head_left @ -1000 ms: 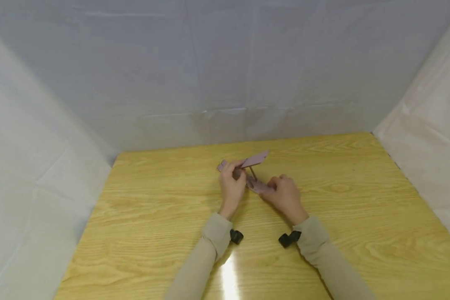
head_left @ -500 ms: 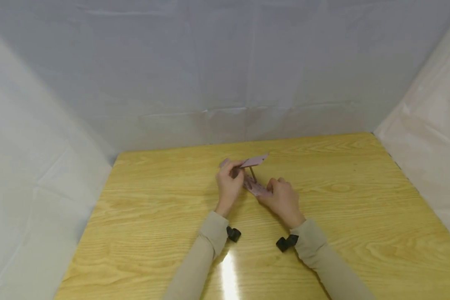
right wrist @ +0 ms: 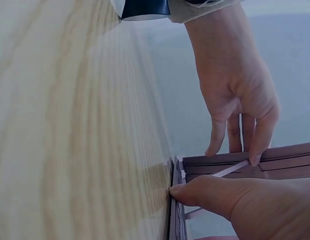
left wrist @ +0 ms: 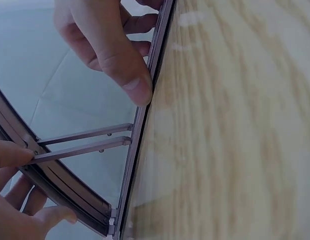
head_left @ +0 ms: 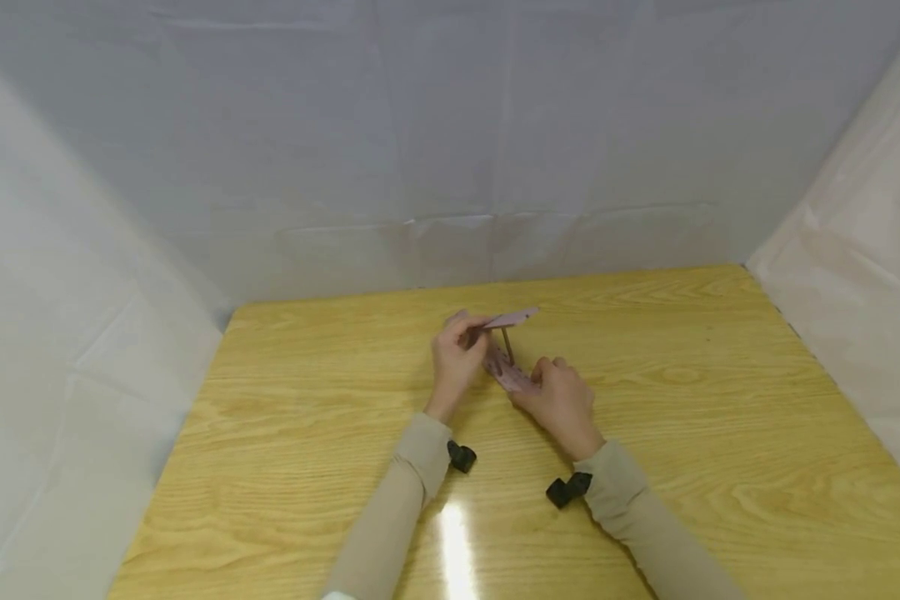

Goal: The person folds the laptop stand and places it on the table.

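Observation:
A mauve folding stand [head_left: 516,379] is spread at its hinge, one panel low at the table and the other raised at an angle. Two thin struts [left wrist: 85,150] bridge the panels in the left wrist view. My left hand [head_left: 453,358] holds the raised panel [right wrist: 290,162], thumb on one side and fingers on the other. With my right hand [head_left: 562,404] I pinch the low panel [left wrist: 157,45] by its edge, the thumb [right wrist: 202,195] lying along it. The left hand covers part of the stand in the head view.
A wood-grain table [head_left: 270,467] lies under both hands. Pale sheeting [head_left: 450,142] hangs behind it and along both sides. A small black camera [head_left: 462,457] sits at the left cuff and another black camera [head_left: 568,490] at the right one.
Both hands have shifted a little to the left with the stand between them. The raised panel has turned more edge-on to the head view. The grips look the same.

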### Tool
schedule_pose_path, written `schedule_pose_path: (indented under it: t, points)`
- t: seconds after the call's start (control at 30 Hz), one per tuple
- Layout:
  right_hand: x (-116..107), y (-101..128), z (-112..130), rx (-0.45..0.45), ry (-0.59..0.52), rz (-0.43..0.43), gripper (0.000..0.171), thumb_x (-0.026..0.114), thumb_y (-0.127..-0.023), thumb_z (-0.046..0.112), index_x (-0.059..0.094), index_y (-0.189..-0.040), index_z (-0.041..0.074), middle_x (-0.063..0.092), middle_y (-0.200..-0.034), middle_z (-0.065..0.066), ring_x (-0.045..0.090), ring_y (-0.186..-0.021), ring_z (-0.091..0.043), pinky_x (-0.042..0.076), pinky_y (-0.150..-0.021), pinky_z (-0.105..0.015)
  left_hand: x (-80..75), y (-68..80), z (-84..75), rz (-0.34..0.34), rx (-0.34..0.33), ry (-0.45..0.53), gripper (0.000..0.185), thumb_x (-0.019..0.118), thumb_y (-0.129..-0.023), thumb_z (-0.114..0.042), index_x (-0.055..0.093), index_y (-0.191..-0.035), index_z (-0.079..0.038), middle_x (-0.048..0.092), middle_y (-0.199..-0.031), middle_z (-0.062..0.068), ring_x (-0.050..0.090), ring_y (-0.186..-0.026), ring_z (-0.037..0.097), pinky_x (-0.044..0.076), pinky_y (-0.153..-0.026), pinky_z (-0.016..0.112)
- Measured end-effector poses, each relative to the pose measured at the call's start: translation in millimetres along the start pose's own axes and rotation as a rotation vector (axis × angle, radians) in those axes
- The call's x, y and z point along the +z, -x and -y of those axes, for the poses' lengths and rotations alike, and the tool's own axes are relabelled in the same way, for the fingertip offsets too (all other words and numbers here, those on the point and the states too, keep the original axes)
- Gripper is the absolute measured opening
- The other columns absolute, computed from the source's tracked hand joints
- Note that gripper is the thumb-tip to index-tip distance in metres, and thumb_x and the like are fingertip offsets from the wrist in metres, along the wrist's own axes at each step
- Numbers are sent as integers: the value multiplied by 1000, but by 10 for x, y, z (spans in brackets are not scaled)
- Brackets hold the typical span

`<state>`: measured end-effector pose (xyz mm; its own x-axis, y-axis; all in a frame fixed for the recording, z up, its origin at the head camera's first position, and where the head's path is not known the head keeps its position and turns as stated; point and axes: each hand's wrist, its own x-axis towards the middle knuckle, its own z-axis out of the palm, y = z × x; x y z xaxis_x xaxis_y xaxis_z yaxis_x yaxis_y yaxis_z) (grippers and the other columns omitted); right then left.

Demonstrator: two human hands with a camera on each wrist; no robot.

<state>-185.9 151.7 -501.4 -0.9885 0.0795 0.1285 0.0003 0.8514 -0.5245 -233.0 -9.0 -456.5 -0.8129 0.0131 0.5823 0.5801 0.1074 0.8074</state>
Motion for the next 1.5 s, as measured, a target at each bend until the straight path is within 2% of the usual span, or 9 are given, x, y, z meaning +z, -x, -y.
schedule_pose_path:
  t: [0.1, 0.27, 0.53, 0.77, 0.93, 1.17, 1.33, 1.5]
  points:
    - [9, 8, 7, 1, 7, -6, 39, 81, -74, 43, 64, -86, 10, 57, -82, -7, 56, -67, -25, 44, -50, -40, -17, -6, 34, 26, -25, 41, 18, 62, -81, 22, 68, -97, 17, 65, -95, 31, 62, -88, 46, 54, -83, 60]
    - [16, 14, 11, 8, 14, -15, 37, 79, -75, 41, 63, -85, 11, 57, -83, -7, 56, -67, -25, 44, -50, -40, -40, -28, 84, 65, -50, 84, 17, 62, -83, 20, 68, -98, 16, 64, -104, 34, 61, -104, 47, 51, -92, 59]
    - [21, 2, 13, 20, 20, -17, 36, 77, -76, 41, 62, -87, 10, 57, -84, -8, 56, -67, -25, 44, -49, -39, -46, -74, 130, 102, -100, 114, 16, 64, -84, 17, 70, -99, 13, 67, -106, 30, 62, -108, 44, 49, -94, 59]
    - [50, -5, 23, 17, 17, -22, 39, 77, -77, 42, 63, -90, 9, 57, -84, -9, 55, -65, -24, 44, -50, -39, -63, -140, 162, 154, -124, 143, 15, 65, -86, 15, 70, -100, 14, 66, -109, 32, 55, -124, 40, 48, -97, 57]
    - [82, 2, 54, 10, 16, -15, 40, 76, -78, 43, 61, -90, 8, 56, -85, -9, 55, -65, -24, 44, -49, -39, -84, -187, 207, 179, -127, 124, 15, 67, -85, 14, 71, -100, 12, 68, -109, 28, 56, -124, 37, 47, -100, 54]
    - [120, 2, 74, 7, 12, -22, 39, 76, -78, 43, 60, -89, 9, 55, -84, -8, 54, -64, -24, 43, -49, -39, -109, -250, 286, 233, -151, 201, 16, 66, -85, 17, 69, -100, 15, 66, -111, 31, 56, -123, 39, 47, -101, 52]
    - [144, 11, 101, -18, 6, -39, 37, 76, -77, 41, 59, -85, 10, 54, -79, -7, 52, -61, -22, 40, -48, -37, -133, -293, 305, 268, -147, 214, 18, 66, -85, 17, 68, -102, 16, 64, -114, 34, 56, -122, 39, 46, -102, 53]
    - [149, 31, 143, -17, -8, -3, 38, 78, -78, 42, 59, -88, 10, 54, -80, -7, 51, -61, -21, 39, -47, -34, -168, -324, 307, 296, -182, 247, 18, 66, -86, 15, 67, -104, 17, 62, -115, 36, 57, -122, 34, 46, -103, 52]
